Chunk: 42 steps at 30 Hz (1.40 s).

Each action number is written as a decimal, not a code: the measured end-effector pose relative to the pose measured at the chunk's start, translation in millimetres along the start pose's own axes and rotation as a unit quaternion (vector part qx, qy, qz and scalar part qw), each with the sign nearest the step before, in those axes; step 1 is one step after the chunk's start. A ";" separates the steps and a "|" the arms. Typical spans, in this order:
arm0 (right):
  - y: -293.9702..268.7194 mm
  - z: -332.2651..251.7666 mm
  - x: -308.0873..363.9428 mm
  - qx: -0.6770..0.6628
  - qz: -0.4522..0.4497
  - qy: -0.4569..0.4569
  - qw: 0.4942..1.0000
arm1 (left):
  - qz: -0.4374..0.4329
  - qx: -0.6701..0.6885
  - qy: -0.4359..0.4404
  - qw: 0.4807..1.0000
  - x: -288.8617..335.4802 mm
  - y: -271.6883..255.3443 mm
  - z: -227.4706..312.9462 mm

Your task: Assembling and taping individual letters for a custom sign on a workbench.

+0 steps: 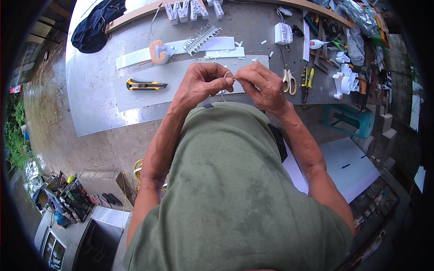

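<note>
My left hand point(201, 85) and my right hand point(266, 86) meet over the table's near edge, both closed in a fingertip pinch. Between them is a thin white wire point(223, 95), whose end hangs below the fingers; the pinched part is mostly hidden. To the left lies a yellow and black box cutter point(146, 85) on a flat grey sheet point(124, 97). Beyond my hands, a bundle of small white light modules with wires point(202, 38) rests on white strips point(221, 44), beside a C-shaped letter with an orange-brown face point(158, 52).
Right of my hands lie scissors point(290, 82) and yellow-black pliers point(308, 81). White channel letters point(192, 11) stand at the back, and more white shapes point(347, 81) sit at the right. A dark cloth bag point(97, 27) is far left. A teal stool point(352, 119) stands right.
</note>
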State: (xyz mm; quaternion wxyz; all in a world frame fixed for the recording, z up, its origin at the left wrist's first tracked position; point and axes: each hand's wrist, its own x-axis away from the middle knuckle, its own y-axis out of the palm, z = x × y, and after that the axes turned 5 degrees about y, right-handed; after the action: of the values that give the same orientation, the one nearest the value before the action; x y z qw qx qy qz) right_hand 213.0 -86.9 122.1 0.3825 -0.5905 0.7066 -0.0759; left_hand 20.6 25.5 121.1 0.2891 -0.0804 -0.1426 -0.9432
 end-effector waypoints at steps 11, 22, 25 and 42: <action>1.8 -2.6 2.5 -0.009 0.000 0.023 1.000 | -0.003 0.005 -0.007 1.000 3.6 -0.7 -0.8; -4.3 -6.3 -4.5 0.074 0.034 -0.020 0.996 | -0.003 0.045 0.019 0.999 -2.5 5.5 -1.2; -7.9 -5.8 -1.1 0.154 0.023 -0.061 0.986 | 0.004 0.001 0.011 1.000 -4.3 5.4 1.7; -10.8 -16.0 -0.6 0.221 -0.017 -0.078 0.972 | 0.011 -0.024 0.006 1.000 -8.2 8.2 -1.6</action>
State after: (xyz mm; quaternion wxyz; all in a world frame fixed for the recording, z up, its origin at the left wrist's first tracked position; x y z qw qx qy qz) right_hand 211.3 -95.0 139.5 0.5562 -0.5075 0.6301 -0.1897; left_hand 31.8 22.8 119.5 0.2982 -0.0829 -0.1174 -0.9436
